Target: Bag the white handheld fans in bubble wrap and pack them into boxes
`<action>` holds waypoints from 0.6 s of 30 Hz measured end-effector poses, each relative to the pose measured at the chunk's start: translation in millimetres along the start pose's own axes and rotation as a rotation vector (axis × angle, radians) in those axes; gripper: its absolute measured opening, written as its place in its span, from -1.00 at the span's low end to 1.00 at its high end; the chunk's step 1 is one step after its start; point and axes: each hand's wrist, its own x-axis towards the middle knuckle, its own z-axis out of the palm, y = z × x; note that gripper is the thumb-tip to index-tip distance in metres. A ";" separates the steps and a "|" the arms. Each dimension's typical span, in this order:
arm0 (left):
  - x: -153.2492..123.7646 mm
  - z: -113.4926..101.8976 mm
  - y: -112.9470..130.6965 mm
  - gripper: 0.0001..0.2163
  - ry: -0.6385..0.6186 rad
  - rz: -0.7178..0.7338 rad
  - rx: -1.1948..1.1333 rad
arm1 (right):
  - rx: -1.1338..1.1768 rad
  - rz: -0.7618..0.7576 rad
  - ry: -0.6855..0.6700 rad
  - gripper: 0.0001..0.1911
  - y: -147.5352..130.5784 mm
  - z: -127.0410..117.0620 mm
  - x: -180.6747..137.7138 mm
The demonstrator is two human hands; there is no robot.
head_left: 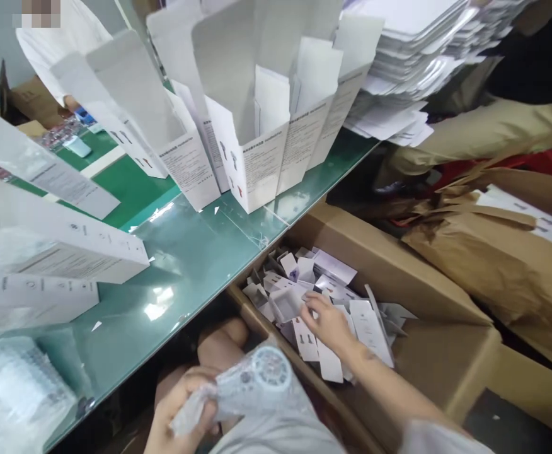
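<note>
My left hand (181, 413) is closed round the handle of a pale hair dryer (257, 378) wrapped in a clear plastic bag, held low over my lap. My right hand (326, 321) reaches into a brown cardboard box (399, 271) beside the table. Its fingers are curled on a small white folded card insert (288, 302) among several like it.
Upright open white product boxes (252, 151) stand on the green glass-topped table (186, 265). Closed white boxes (44, 265) lie at left, bubble wrap (16, 391) at the near corner. A stack of flat cartons (413, 57) sits at back right. Another person (53, 38) works beyond.
</note>
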 end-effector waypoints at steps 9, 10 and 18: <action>-4.7 -17.6 130.6 -0.87 0.036 0.760 0.228 | -0.002 -1.122 0.630 -0.85 -172.7 -101.8 -55.9; -8.9 -28.1 143.3 -0.85 0.056 0.798 0.346 | 0.023 -1.146 0.669 -0.86 -190.8 -97.5 -54.5; -32.1 -101.3 222.5 -0.75 0.116 0.684 0.990 | 0.382 -1.243 0.483 -0.80 -311.5 -24.5 -50.8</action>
